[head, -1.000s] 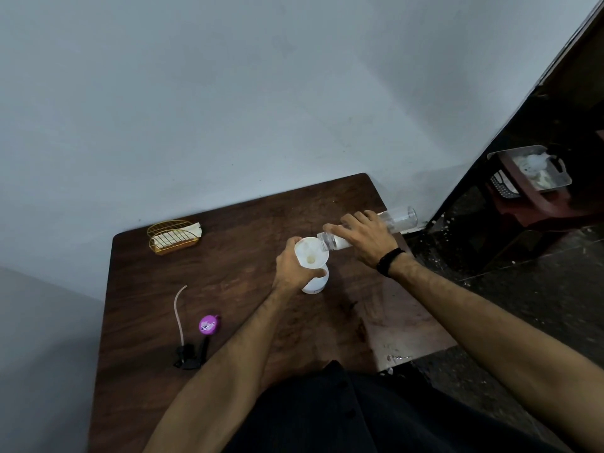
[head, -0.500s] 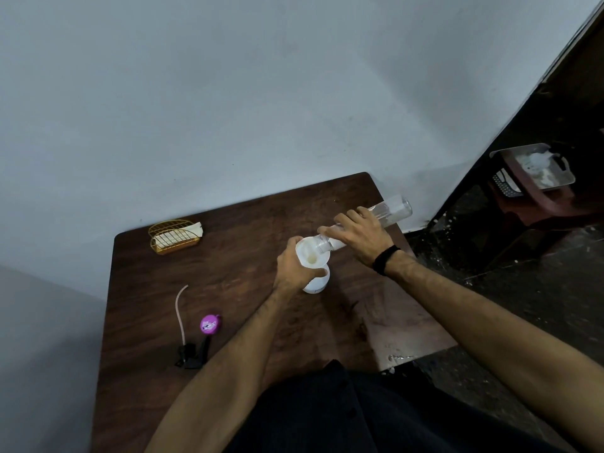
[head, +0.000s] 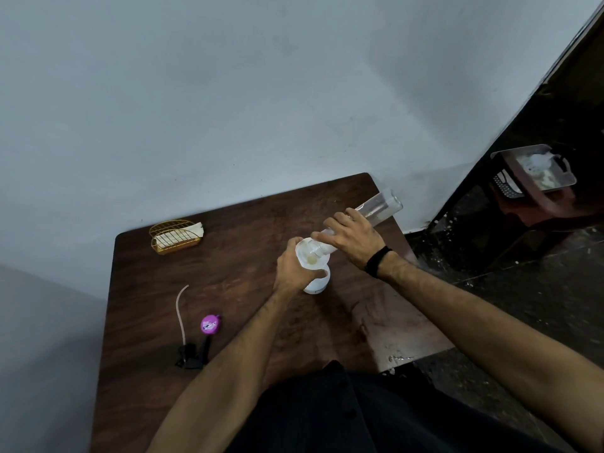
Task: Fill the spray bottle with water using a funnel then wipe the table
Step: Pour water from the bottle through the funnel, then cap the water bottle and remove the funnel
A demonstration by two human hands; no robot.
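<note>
The right hand (head: 351, 238) holds a clear bottle (head: 376, 209) tipped, mouth down-left into the white funnel (head: 309, 255). The left hand (head: 294, 268) wraps the white spray bottle (head: 317, 284) standing on the surface (head: 228, 282).

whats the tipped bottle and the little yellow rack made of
The tipped bottle looks like clear plastic, possibly glass: the table shows through its glossy wall. The rack seems to be thin metal wire with a gold finish, judging by its open grid.
</note>
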